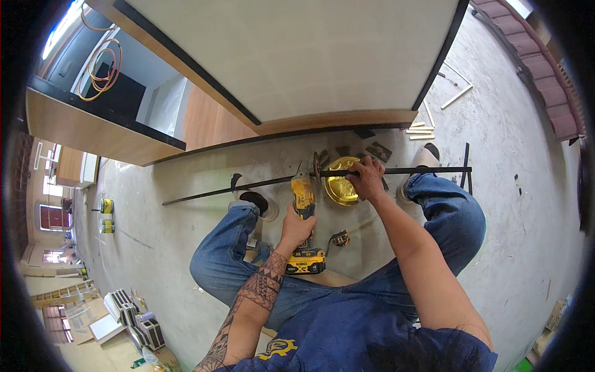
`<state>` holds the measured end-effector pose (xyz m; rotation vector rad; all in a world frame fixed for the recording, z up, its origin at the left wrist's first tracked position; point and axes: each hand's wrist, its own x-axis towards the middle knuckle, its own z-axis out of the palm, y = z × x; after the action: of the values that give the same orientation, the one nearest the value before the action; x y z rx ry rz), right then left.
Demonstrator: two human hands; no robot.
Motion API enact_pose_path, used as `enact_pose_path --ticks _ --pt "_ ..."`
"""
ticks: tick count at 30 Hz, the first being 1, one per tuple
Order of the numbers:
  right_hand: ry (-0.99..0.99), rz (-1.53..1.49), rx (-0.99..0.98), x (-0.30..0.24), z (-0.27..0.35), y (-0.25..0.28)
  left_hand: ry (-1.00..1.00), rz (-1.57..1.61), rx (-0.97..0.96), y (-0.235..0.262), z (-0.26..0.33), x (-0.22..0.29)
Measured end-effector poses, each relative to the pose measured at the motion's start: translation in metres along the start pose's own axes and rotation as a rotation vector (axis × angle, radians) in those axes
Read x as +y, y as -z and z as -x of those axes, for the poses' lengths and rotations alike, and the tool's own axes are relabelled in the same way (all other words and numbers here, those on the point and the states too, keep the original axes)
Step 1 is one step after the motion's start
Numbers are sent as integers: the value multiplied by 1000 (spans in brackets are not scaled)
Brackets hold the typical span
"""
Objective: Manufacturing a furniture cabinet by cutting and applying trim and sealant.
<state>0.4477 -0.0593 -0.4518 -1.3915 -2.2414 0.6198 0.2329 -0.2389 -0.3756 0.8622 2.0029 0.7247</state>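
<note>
I sit on a low seat, looking down between my knees. My left hand (296, 227) grips the body of a yellow cordless angle grinder (304, 197) with a black and yellow battery (305, 263) at its rear. Its disc (317, 166) sits against a long thin black metal bar (248, 185) that runs across the concrete floor. My right hand (368, 178) is closed around the bar just right of the disc. Under that hand lies a round gold tin lid (339, 183).
A big white panel with black and wood edging (322, 118) leans over the floor ahead. Short black metal pieces (378, 150) lie near the lid, white strips (421, 131) farther right. My shoes (257, 201) rest on the floor. Boxes and cans stand at the left.
</note>
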Motion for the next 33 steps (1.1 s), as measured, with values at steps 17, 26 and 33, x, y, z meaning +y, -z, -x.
enact_pose_path --ticks 17,26,33 --pt "-44 -20 -22 17 -5 -9 -84 201 23 32 17 55" --pt "-36 -11 47 12 3 -9 -115 -136 -54 30 -22 2" --pt "-6 -16 24 11 4 -11 101 87 -180 11 -20 -3"
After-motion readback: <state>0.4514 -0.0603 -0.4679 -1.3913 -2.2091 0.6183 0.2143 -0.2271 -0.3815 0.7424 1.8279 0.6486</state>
